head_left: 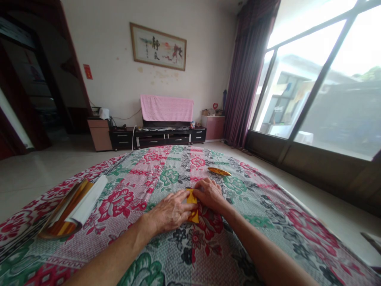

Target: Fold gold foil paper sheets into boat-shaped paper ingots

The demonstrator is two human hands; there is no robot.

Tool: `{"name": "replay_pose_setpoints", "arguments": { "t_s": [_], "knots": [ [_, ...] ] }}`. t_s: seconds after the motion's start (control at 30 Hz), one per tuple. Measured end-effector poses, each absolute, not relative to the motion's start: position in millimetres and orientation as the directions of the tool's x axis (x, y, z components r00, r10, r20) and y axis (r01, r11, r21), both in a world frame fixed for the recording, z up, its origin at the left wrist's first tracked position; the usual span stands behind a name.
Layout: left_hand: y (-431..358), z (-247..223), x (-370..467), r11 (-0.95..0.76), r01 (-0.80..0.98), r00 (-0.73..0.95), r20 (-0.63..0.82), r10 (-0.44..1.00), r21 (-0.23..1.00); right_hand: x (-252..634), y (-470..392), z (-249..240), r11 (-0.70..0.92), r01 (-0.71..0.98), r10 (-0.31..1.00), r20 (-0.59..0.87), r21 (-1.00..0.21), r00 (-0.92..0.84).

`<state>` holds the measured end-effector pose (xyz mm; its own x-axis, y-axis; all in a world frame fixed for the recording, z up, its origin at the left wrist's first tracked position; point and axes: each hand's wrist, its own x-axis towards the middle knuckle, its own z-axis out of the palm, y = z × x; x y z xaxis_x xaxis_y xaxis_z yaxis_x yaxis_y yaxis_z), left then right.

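1. At the left, a curled stack of glossy gold and white sheets (67,210) lies on the worktop covered in red, green and grey floral cloth (253,254), well apart from both hands.
2. The left hand (172,210) rests flat, fingers extended and slightly parted, their tips across the small, folded, glossy yellow-gold paper (194,216).
3. That paper lies on the cloth between the hands, partly hidden beneath the left fingers.
4. The right hand (210,194) is bent, its fingers curled narrow at the paper's upper right edge; whether they pinch it, I cannot tell.
5. Just beyond the right hand lies a slim, pointed, boat-shaped gold piece (219,171).
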<state>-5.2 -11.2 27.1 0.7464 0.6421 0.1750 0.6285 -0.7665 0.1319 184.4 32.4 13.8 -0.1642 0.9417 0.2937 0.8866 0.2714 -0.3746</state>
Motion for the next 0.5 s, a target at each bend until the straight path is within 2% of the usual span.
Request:
{"name": "replay_pose_setpoints", "arguments": {
  "t_s": [0.33, 0.5],
  "knots": [
    [-10.6, 26.1, -5.1, -0.776, 0.622, 0.754, 0.186, 0.629, 0.104, 175.5, 41.9, 9.3, 0.152, 0.925, 0.947, 0.319, -0.349, -0.035],
    [-11.3, 27.2, -4.8, -0.772, 0.626, 0.752, 0.178, 0.634, 0.107, 177.7, 37.4, 10.9, 0.171, 0.913, 0.941, 0.335, -0.371, -0.040]
  ]
}}
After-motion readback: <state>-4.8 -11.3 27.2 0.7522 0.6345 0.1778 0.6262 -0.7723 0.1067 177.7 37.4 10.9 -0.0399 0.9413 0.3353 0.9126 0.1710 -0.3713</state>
